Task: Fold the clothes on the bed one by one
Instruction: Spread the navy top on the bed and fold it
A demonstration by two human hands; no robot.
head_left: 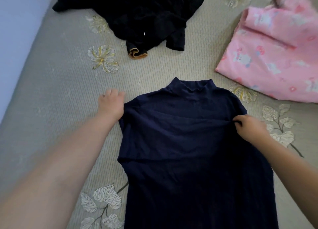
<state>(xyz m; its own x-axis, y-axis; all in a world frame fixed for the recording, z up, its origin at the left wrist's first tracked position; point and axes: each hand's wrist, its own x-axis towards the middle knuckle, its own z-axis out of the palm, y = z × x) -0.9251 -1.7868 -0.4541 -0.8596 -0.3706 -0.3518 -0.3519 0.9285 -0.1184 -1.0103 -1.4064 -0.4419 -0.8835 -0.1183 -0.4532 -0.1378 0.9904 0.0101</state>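
A navy high-neck top (185, 142) lies spread on the bed with its collar pointing away from me. My left hand (111, 103) rests at the top's left shoulder edge, fingers loosely bent on the sheet; whether it grips cloth I cannot tell. My right hand (249, 127) pinches the fabric at the right armhole, pulling a crease across the chest. A crumpled black garment (137, 16) with an orange cuff lies at the far side.
The bed (60, 91) has a grey-green sheet printed with pale flowers and leaves. A pink patterned cloth (275, 53) lies at the far right. A bluish wall (17, 39) runs along the bed's left edge.
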